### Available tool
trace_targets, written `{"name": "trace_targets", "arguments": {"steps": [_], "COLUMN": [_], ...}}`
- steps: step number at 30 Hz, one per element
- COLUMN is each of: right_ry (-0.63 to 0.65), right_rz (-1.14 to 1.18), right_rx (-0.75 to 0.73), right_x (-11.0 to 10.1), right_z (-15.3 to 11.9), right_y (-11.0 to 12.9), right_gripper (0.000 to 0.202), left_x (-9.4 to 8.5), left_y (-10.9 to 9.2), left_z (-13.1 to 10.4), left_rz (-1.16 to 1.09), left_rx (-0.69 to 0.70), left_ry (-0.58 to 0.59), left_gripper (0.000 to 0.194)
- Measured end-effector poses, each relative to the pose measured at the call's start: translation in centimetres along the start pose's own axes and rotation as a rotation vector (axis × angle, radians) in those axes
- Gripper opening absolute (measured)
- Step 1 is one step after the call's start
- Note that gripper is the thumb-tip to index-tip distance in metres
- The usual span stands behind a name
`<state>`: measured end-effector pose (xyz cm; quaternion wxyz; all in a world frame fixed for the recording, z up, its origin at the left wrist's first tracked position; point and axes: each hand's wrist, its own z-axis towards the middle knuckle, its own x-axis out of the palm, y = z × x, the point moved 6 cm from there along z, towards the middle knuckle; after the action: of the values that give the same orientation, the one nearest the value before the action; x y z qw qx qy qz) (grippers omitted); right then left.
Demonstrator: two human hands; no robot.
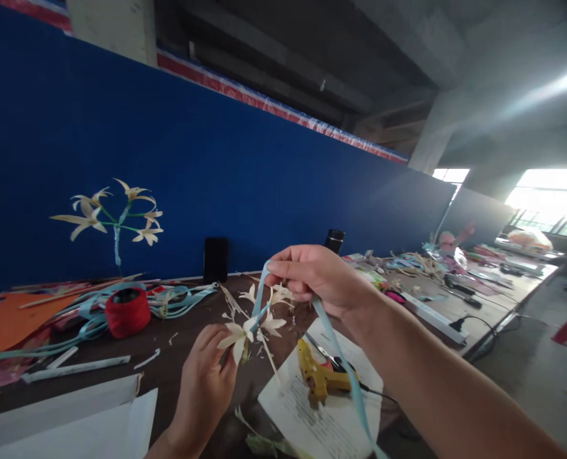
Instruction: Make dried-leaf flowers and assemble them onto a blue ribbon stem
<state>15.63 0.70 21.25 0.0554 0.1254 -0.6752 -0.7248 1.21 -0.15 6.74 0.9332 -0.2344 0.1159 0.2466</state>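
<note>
In the middle of the head view is a spray of cream artificial flowers (239,338) with several blossoms. My left hand (209,373) is closed on it from the left, its fingers partly hidden behind the petals. A pale blue ribbon (331,331) runs up from the flowers' centre to my right hand (319,277). The right thumb and fingers pinch it above the blossoms, and its loose length hangs down past the wrist. Below the right forearm lies a yellow hot glue gun (319,376) on a printed sheet of paper (307,421).
A finished-looking flower stem (117,236) stands against the blue partition (245,178). At left are a red roll (127,312), blue ribbons (89,322) and orange paper (13,319). A black phone-like object (215,259) leans at the back. A white power strip (431,315) lies right.
</note>
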Motion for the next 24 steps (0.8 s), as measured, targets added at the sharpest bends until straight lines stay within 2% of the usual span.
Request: {"name": "trace_targets", "arguments": {"steps": [3, 7, 10, 14, 18, 21, 23, 24], "right_ry": [0.048, 0.227, 0.329, 0.352, 0.407, 0.453, 0.412, 0.348], "right_rz": [-0.058, -0.229, -0.329, -0.374, -0.335, -0.236, -0.160, -0.116], "right_rx": [-0.018, -0.076, -0.078, -0.018, 0.066, 0.119, 0.194, 0.231], "right_x": [0.1, 1.5, 2.8, 3.4, 2.8, 1.6, 0.4, -0.3], "right_z": [0.8, 1.9, 3.3, 5.8, 8.2, 9.6, 10.6, 11.0], "right_y": [2.2, 4.4, 5.3, 5.6, 4.1, 1.4, -1.3, -2.8], "right_gripper": [0.009, 0.008, 0.011, 0.016, 0.016, 0.018, 0.018, 0.018], "left_x": [0.2, 0.6, 0.8, 0.5, -0.1, -1.0, -1.6, -1.8], "left_y": [-0.3, -0.9, -1.7, -2.7, -3.5, -4.2, -4.5, -4.5], "left_z": [0.0, 0.2, 0.4, 0.7, 1.1, 1.5, 1.7, 1.8], "left_rz": [-0.025, -0.058, -0.093, -0.150, -0.234, -0.278, -0.304, -0.322], "left_rx": [0.040, 0.055, 0.071, 0.111, 0.136, 0.139, 0.113, 0.077], "left_ry": [0.033, 0.122, 0.199, 0.220, 0.213, 0.163, 0.127, 0.116], "left_gripper": [0.022, 0.020, 0.017, 0.019, 0.022, 0.021, 0.019, 0.017]}}
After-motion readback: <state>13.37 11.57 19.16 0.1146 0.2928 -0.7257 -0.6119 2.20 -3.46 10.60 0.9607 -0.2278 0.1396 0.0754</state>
